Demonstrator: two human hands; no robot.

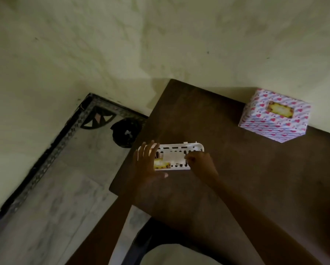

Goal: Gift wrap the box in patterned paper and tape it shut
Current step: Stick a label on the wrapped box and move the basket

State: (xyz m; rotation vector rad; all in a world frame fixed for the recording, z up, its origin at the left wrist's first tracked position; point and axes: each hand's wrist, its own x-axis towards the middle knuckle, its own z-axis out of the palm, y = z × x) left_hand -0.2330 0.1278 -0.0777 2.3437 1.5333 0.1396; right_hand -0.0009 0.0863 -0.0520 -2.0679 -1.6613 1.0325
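Closest to me, two bare forearms reach out over the dark table [227, 188] toward a small white basket [195, 148] near its left edge. The left hand [149, 165] lies at the basket's left end, its fingers [144, 150] straight and spread, holding nothing. The right hand [200, 165] is at the basket's right side with its fingers curled. They meet the edge of a white slip [174, 156] lying in the basket, but it is too blurred to tell whether they pinch it. A yellow label [161, 164] lies in the basket beside the slip. Well apart, at the far right of the table against the wall, stands the box [271, 129], already covered in heart-patterned paper and bearing a yellow label on top. I'd judge the wrapping done and the hands now sorting the leftover bits. The next move likely calls for steadying the light basket while something is put in or lifted out.
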